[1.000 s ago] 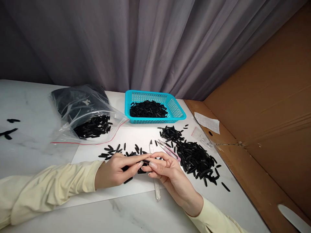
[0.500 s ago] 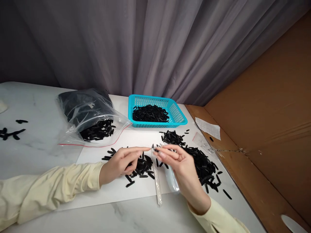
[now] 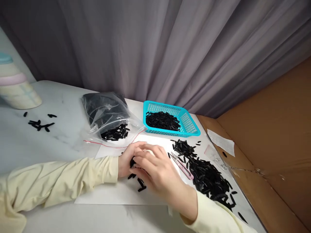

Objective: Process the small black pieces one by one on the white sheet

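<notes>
My two hands meet over the white sheet point(image 3: 89, 194), cupped around small black elongated pieces point(image 3: 132, 161) that show between them. My left hand point(image 3: 126, 159) curves in from the left; most of its fingers are hidden behind my right hand point(image 3: 156, 170). The right fingers bend together over the pieces, so how many lie inside cannot be seen. A few loose black pieces point(image 3: 141, 184) are just below the hands. Beside my right hand, pink-handled thread snips point(image 3: 183, 167) rest against a large pile of black pieces point(image 3: 210, 179).
Behind the hands stands a turquoise basket point(image 3: 172, 133) with black pieces inside. Left of it lies an open zip bag point(image 3: 107, 111) of them. A pale bottle point(image 3: 19, 87) and scattered pieces point(image 3: 40, 125) are far left. A cardboard wall point(image 3: 274, 129) bounds the right.
My hands have come down from a fingertip pinch to cup black pieces together. The snips now show on the right. The view has swung left, bringing in the bottle.
</notes>
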A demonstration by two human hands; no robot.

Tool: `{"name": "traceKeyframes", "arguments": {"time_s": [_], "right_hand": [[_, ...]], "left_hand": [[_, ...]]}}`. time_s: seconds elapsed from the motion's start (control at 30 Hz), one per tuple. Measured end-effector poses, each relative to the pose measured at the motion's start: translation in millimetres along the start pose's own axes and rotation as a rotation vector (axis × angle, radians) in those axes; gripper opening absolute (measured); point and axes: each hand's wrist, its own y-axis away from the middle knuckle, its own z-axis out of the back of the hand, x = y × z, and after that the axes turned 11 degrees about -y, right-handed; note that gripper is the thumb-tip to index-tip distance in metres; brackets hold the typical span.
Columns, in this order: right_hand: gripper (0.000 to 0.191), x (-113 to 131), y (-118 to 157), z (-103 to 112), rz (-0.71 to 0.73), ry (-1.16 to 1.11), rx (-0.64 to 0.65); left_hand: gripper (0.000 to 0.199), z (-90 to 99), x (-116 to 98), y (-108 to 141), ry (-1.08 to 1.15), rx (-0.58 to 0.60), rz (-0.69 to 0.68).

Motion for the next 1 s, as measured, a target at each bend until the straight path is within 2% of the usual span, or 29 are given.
{"name": "traceKeyframes", "arguments": {"time_s": [0.07, 0.17, 0.3, 0.4, 0.53, 0.63, 0.87, 1.0], "right_hand": [[0.010, 3, 4, -14, -0.005, 0.092, 0.064], [0.010, -7, 2, -21, -0.040, 0.132, 0.136], [0.016, -18, -5, -19, -0.085, 0.113, 0.087], [0.015, -20, -8, -18, -0.211, -0.019, -0.015], [0.017, -16, -9, -13, -0.513, -0.253, -0.111], [0.016, -15, -9, -4, -0.709, -0.471, -0.136], [0.014, -15, -2, 10, -0.768, -0.739, -0.218], [0.015, -14, 15, 18, -0.876, -0.944, -0.310]], "left_hand": [[0.030, 0.9, 1, -1, 0.044, -0.012, 0.046], [0.027, 2.7, 0, -4, 0.125, -0.041, 0.052], [0.026, 0.7, 0, -6, 0.182, -0.062, -0.024], [0.024, -2.2, 2, -6, 0.160, -0.071, -0.052], [0.021, -1.6, 6, -7, 0.084, -0.053, -0.047], [0.017, 0.5, 7, -7, 0.034, -0.020, -0.036], [0.016, -0.8, 3, -5, -0.060, 0.026, -0.004], [0.011, -0.7, 5, -4, -0.157, 0.073, -0.016]]}}
